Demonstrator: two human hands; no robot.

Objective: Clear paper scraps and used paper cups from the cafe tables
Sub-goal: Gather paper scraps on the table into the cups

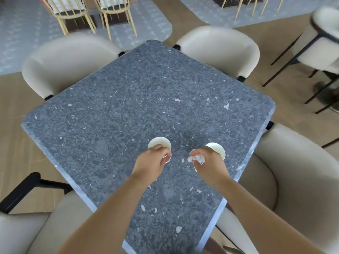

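- Head view looks down on a square speckled grey worktop (137,107) with both bare forearms reaching over its near corner.
- Left grip (153,162) is clamped on the near rim of the left cup (159,143), fingers curled over the edge; the cup is white paper, mouth up, towards the near right of the worktop.
- Whether that cup stands on the stone or is lifted off it, I cannot tell.
- Right grip (209,163) is closed round a wad (197,158) of crumpled white paper, which sticks out towards the left grip.
- Right cup (217,149) shows just behind the right grip's knuckles, near the worktop's right edge — whether the fingers hold it too is hidden.
- The two grips are near each other but apart.
- Small white bits (227,105) lie scattered over the stone — paper scrap or fleck in the stone, I cannot tell.
- Cream padded chairs (69,59) stand at all four sides.
- Pale wooden spindle chairs (73,13) stand on a grey rug (27,33) beyond.
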